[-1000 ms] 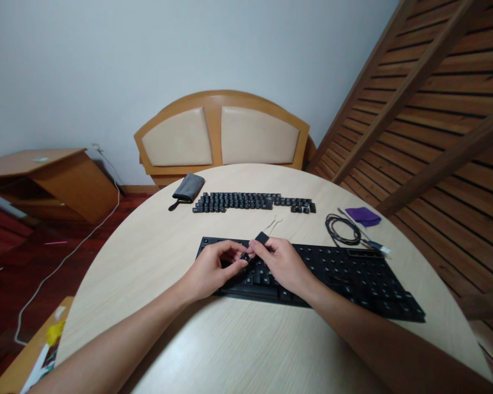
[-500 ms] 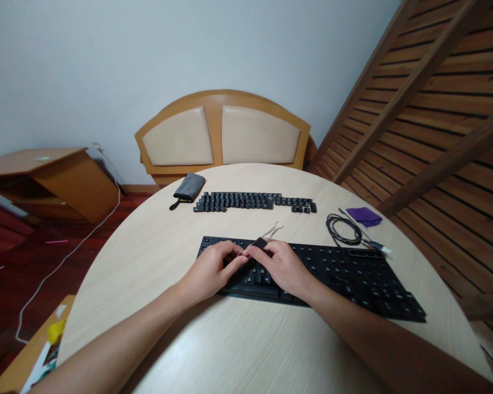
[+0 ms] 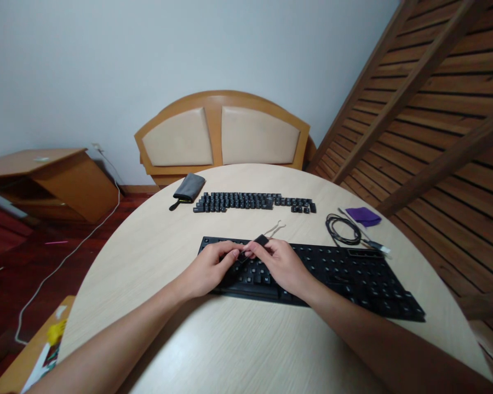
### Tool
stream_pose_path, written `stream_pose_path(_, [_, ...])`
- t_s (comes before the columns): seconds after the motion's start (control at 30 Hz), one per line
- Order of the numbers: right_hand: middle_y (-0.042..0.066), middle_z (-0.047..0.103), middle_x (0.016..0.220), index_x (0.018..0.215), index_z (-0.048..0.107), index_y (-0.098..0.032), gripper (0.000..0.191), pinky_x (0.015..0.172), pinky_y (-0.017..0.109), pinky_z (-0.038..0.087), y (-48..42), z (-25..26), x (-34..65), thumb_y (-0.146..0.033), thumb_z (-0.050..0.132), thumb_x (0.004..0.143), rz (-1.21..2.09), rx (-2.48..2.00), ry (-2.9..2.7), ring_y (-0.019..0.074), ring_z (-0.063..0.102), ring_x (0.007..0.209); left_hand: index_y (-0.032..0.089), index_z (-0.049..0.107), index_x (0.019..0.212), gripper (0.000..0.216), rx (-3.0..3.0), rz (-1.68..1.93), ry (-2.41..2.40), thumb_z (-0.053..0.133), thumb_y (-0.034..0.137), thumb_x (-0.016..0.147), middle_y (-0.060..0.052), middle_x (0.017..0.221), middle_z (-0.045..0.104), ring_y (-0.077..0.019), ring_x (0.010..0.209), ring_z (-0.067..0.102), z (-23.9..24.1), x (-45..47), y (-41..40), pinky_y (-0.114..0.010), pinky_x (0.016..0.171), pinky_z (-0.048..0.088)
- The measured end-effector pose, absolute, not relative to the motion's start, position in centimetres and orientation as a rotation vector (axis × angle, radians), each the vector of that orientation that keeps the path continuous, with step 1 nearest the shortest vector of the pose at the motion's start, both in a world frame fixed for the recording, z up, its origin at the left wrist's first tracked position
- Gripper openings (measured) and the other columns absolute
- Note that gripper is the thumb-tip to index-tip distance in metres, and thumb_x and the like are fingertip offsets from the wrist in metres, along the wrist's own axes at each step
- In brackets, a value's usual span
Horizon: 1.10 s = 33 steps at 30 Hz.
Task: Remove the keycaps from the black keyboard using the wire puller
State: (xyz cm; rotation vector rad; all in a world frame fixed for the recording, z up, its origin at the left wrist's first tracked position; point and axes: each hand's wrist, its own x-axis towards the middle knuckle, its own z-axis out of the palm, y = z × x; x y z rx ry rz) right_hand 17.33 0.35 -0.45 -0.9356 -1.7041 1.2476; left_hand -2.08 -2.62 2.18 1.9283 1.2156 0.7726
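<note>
Since a second ago, both hands lifting slightly. Right hand (image 3: 285,264) pinching small black plastic keycap-puller tool (image 3: 261,240) above flat black keyboard (image 3: 353,273); left hand (image 3: 209,268) closing fingertips on tiny keycap (image 3: 242,256). Light, rigid, slippery; likely best gripped by the sides.

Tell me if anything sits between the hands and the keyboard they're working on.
Nothing visible does. The left hand and right hand already rest on the keyboard, fingertips meeting around a small black part.
</note>
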Motion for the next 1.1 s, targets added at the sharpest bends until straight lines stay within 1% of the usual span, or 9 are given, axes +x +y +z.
stream_pose_path(0.2, [0.008, 0.076, 0.084, 0.086, 0.076, -0.015, 0.041, 0.081, 0.034, 0.054, 0.3, -0.3, 17.2, -0.052, 0.058, 0.089, 1.287, -0.933, -1.668, 0.0222, 0.071, 0.084, 0.018, 0.073, 0.111, 0.035, 1.812, 0.750, 1.192, 0.044, 0.033, 0.098, -0.005, 0.093, 0.075, -0.0204, 0.087, 0.066, 2.0, -2.4, -2.1, -0.034, 0.084, 0.052])
stream_pose_path(0.33, [0.006, 0.076, 0.085, 0.086, 0.076, -0.016, 0.039, 0.081, 0.033, 0.053, 0.2, -0.2, 17.3, -0.051, 0.058, 0.089, 1.286, -0.929, -1.697, 0.0216, 0.070, 0.084, 0.018, 0.072, 0.111, 0.031, 1.712, 0.751, 1.139, 0.049, 0.031, 0.095, -0.005, 0.094, 0.076, -0.0207, 0.089, 0.068, 1.7, -2.6, -1.9, -0.035, 0.085, 0.052])
stream_pose_path(0.43, [0.006, 0.075, 0.083, 0.083, 0.076, -0.017, 0.040, 0.079, 0.032, 0.053, 0.2, -0.2, 17.4, -0.052, 0.057, 0.090, 1.273, -0.952, -1.746, 0.0222, 0.069, 0.086, 0.016, 0.070, 0.112, 0.029, 1.697, 0.802, 1.195, 0.050, 0.028, 0.094, -0.006, 0.095, 0.076, -0.0206, 0.087, 0.069, 1.3, -2.6, -1.7, -0.035, 0.082, 0.053])
stream_pose_path(0.53, [0.005, 0.073, 0.078, 0.079, 0.075, -0.017, 0.040, 0.076, 0.030, 0.052, 0.2, -0.3, 17.5, -0.051, 0.057, 0.090, 1.230, -1.002, -1.788, 0.0223, 0.068, 0.086, 0.016, 0.069, 0.111, 0.026, 1.825, 0.865, 1.297, 0.051, 0.026, 0.094, -0.008, 0.103, 0.075, -0.0215, 0.094, 0.068, 1.0, -2.8, -1.7, -0.037, 0.087, 0.053])
stream_pose_path(0.6, [0.005, 0.073, 0.076, 0.077, 0.074, -0.017, 0.041, 0.074, 0.029, 0.051, 0.2, -0.4, 17.5, -0.051, 0.056, 0.090, 1.195, -1.024, -1.800, 0.0217, 0.067, 0.084, 0.018, 0.069, 0.110, 0.024, 1.975, 0.843, 1.364, 0.052, 0.025, 0.094, -0.008, 0.106, 0.074, -0.0226, 0.098, 0.067, 0.9, -3.0, -1.7, -0.039, 0.090, 0.051])
stream_pose_path(0.7, [0.005, 0.072, 0.077, 0.077, 0.074, -0.016, 0.042, 0.073, 0.029, 0.051, 0.3, -0.7, 17.5, -0.052, 0.056, 0.091, 1.172, -1.013, -1.800, 0.0208, 0.067, 0.081, 0.020, 0.069, 0.108, 0.022, 2.199, 0.731, 1.430, 0.054, 0.024, 0.093, -0.008, 0.102, 0.074, -0.0241, 0.097, 0.066, 1.0, -3.5, -1.7, -0.041, 0.088, 0.051])
stream_pose_path(0.8, [0.006, 0.074, 0.083, 0.078, 0.074, -0.016, 0.043, 0.076, 0.030, 0.050, 0.4, -0.9, 17.5, -0.052, 0.055, 0.092, 1.181, -0.987, -1.790, 0.0207, 0.067, 0.082, 0.021, 0.069, 0.105, 0.019, 2.335, 0.656, 1.435, 0.056, 0.022, 0.091, -0.006, 0.099, 0.073, -0.0242, 0.096, 0.064, 1.2, -3.9, -1.7, -0.041, 0.086, 0.052])
stream_pose_path(0.97, [0.006, 0.075, 0.087, 0.087, 0.076, -0.017, 0.041, 0.078, 0.031, 0.050, 0.3, -1.0, 17.6, -0.051, 0.055, 0.092, 1.199, -0.977, -1.781, 0.0216, 0.068, 0.085, 0.020, 0.066, 0.098, 0.015, 2.443, 0.623, 1.473, 0.059, 0.018, 0.086, -0.005, 0.095, 0.072, -0.0240, 0.092, 0.063, 1.6, -4.1, -1.7, -0.040, 0.082, 0.052])
stream_pose_path(1.1, [0.006, 0.076, 0.088, 0.090, 0.077, -0.018, 0.040, 0.079, 0.031, 0.050, 0.4, -0.9, 17.6, -0.051, 0.056, 0.092, 1.219, -0.973, -1.773, 0.0219, 0.069, 0.086, 0.020, 0.066, 0.099, 0.016, 2.487, 0.621, 1.483, 0.058, 0.019, 0.085, -0.005, 0.095, 0.072, -0.0241, 0.092, 0.063, 1.6, -4.0, -1.7, -0.040, 0.081, 0.052])
